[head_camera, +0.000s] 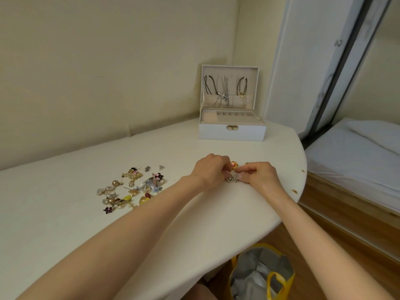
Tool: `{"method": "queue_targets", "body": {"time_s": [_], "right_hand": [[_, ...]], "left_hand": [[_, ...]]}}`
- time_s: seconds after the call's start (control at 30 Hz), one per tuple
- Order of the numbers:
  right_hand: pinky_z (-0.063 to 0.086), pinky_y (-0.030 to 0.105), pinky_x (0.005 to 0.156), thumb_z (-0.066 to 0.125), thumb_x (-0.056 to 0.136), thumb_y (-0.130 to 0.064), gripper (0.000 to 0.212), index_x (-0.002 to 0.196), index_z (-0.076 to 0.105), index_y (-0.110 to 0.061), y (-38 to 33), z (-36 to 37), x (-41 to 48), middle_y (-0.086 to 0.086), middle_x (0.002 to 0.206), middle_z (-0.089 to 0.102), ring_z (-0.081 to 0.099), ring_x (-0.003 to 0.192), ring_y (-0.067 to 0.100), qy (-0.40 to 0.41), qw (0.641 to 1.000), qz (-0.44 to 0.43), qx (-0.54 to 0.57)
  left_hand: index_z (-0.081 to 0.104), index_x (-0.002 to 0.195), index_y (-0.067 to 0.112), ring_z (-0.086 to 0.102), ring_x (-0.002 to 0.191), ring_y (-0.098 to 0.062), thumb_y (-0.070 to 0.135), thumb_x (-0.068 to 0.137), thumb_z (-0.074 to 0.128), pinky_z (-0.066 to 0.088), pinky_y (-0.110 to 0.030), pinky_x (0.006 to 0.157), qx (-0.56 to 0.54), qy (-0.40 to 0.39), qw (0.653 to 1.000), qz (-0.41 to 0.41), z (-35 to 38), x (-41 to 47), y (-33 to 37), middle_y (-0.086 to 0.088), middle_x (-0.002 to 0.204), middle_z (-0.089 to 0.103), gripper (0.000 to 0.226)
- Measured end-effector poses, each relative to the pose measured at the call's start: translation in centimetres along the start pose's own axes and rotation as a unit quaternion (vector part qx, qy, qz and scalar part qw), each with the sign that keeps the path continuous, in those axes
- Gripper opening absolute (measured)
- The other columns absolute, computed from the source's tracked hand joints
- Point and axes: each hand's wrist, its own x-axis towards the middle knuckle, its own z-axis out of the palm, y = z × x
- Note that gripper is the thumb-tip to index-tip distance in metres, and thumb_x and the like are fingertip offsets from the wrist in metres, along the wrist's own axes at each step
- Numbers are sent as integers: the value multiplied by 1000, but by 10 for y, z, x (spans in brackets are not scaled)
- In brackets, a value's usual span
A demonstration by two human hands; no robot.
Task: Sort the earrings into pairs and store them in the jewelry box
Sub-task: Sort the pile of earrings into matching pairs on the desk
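Fingers of the left hand are curled and pinch the first hoop earring. The fingers of the right hand are likewise curled, pinching the second hoop earring. The two small silver-toned pieces sit side by side, almost touching, low over the white desk. Just beyond the fingertips lies a round pink-and-gold earring, flat on the desk. Well apart to the left lies the unsorted heap of earrings. At the far end of the desk stands the white jewelry box, lid upright, with necklaces hanging inside the lid. A yellow bag stands on the floor below the desk edge, and a bed is at the right.
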Motion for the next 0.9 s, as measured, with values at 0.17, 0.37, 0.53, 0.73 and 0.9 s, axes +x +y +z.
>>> {"method": "queue_targets", "body": {"time_s": [0.17,0.37,0.53,0.73,0.9], "right_hand": [[35,17,55,63,80,-5,22,83,74,-24,-9,3,-8,-8,67,57,49,62,8,43,997,-56,-22],[43,22,68,70,80,-17,8,80,74,-24,-40,23,-22,-2,82,65,53,67,4,11,992,-122,7],[35,8,63,70,80,-15,8,83,75,-21,-68,58,-31,-3,79,62,49,65,0,-44,986,-160,14],[37,10,71,62,85,-7,18,91,74,-20,-97,114,-34,-2,94,64,56,78,6,-91,977,-191,-28],[45,30,84,58,90,-16,18,104,69,-20,-114,144,-20,4,112,57,51,106,18,-104,971,-191,-98]], "left_hand": [[60,106,15,50,101,-21,22,89,57,38,-28,73,10,35,999,10,-14,-21,-8,-1,103,64,19],[61,101,20,47,89,-12,27,90,56,37,-26,72,26,89,996,5,-46,-64,-45,8,96,61,14],[61,95,24,50,84,-10,28,90,57,38,-25,69,28,97,993,-55,-79,-98,-92,11,92,61,8],[63,87,22,57,84,-15,16,84,66,47,-30,74,20,73,989,-129,-102,-120,-132,3,93,65,7],[66,89,18,57,85,-16,10,85,64,44,-26,73,5,80,983,-163,-106,-129,-150,1,94,65,9]]}}
